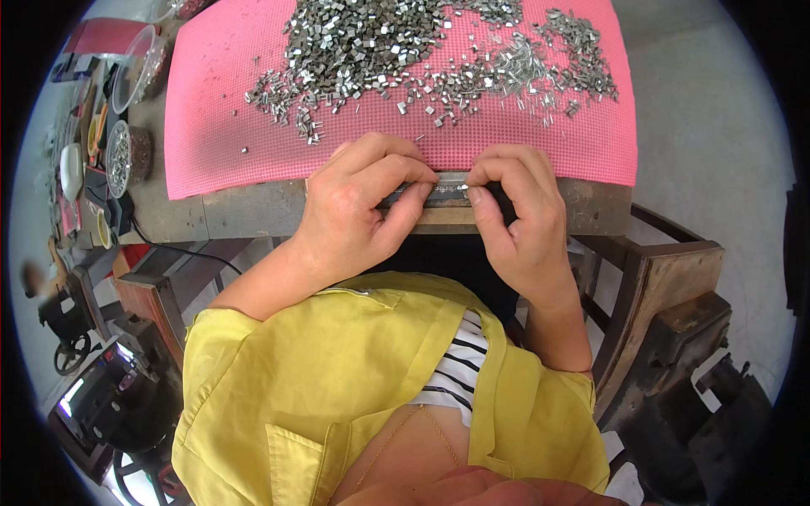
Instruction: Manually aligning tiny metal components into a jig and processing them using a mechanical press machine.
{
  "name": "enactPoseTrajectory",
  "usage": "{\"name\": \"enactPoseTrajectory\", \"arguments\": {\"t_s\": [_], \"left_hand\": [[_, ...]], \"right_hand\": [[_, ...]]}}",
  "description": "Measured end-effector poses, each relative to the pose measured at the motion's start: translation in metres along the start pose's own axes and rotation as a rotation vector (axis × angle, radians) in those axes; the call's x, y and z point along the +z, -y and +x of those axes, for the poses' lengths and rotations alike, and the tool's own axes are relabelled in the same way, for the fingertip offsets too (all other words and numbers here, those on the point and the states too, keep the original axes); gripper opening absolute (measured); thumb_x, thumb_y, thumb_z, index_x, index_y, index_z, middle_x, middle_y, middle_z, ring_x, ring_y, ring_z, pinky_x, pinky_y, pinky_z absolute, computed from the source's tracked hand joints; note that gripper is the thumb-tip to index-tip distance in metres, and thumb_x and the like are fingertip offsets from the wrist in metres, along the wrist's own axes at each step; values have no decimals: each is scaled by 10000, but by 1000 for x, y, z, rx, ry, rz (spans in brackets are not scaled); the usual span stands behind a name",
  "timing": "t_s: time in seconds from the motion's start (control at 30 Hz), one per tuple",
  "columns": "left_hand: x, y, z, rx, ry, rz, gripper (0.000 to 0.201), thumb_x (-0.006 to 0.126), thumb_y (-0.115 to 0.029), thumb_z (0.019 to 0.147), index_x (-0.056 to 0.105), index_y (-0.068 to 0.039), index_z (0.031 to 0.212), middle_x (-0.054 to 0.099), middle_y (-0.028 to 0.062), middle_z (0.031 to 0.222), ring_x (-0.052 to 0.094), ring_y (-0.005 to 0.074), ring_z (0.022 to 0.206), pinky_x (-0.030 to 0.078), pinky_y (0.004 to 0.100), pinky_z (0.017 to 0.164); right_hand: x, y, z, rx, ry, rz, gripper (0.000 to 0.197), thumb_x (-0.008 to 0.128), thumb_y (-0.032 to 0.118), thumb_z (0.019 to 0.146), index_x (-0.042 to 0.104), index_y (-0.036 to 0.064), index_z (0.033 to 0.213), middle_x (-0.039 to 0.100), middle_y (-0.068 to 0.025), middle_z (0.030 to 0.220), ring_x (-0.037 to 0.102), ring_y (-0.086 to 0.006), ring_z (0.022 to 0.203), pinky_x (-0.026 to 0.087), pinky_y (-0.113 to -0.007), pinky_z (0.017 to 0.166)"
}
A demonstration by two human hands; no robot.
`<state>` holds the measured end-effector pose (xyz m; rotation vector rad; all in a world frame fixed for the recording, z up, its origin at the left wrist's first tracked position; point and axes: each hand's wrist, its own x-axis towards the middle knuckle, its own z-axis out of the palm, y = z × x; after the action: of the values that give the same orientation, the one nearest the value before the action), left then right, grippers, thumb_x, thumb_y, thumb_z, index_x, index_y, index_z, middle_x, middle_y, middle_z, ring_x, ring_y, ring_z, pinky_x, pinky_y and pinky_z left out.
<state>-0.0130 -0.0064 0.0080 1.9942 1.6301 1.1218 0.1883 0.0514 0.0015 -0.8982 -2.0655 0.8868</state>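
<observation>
My left hand is closed in a pinch at the left part of a narrow metal strip fixture on the table's near edge; its fingertips hide whatever is between them. Across from it, my right hand pinches a small shiny metal piece between thumb and forefinger, just over the strip's right part. Tiny bright bits sit in a row along the strip between the two hands. Beyond my hands, a large heap of small silvery metal pieces lies on a pink textured mat.
Thin pin-like metal pieces are heaped at the mat's right. Clear tubs of small parts stand on the wooden table at the left, near a black cable. A wooden stool-like frame stands at the right.
</observation>
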Motion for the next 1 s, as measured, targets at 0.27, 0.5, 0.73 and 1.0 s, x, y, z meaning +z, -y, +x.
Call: {"name": "enactPoseTrajectory", "arguments": {"t_s": [0.27,0.5,0.73,1.0], "left_hand": [[2,3,0,147,-60,107,160,752,2,736,714,-75,871,682,37,899,657,222,773,479,339,687],[1,4,-1,146,-47,86,172,754,13,721,715,-70,867,687,43,886,662,223,768,478,338,689],[2,3,-2,131,-54,76,189,770,15,713,723,-68,877,698,43,887,661,219,767,475,329,687],[4,3,-2,157,-49,120,191,781,8,718,729,-76,881,701,36,886,660,210,759,464,325,672]], "right_hand": [[1,1,4,-102,-6,-75,236,642,-78,709,627,43,911,659,-88,935,594,-317,874,501,-414,776],[2,-2,3,-79,-29,-43,239,644,-72,706,614,35,918,658,-90,930,598,-317,872,496,-416,781],[2,-1,1,-63,-33,-14,224,643,-65,715,610,36,911,654,-88,923,604,-310,878,491,-416,798],[3,-4,0,-67,-45,-1,219,642,-61,719,616,41,911,653,-87,922,612,-311,899,490,-416,828]]}}
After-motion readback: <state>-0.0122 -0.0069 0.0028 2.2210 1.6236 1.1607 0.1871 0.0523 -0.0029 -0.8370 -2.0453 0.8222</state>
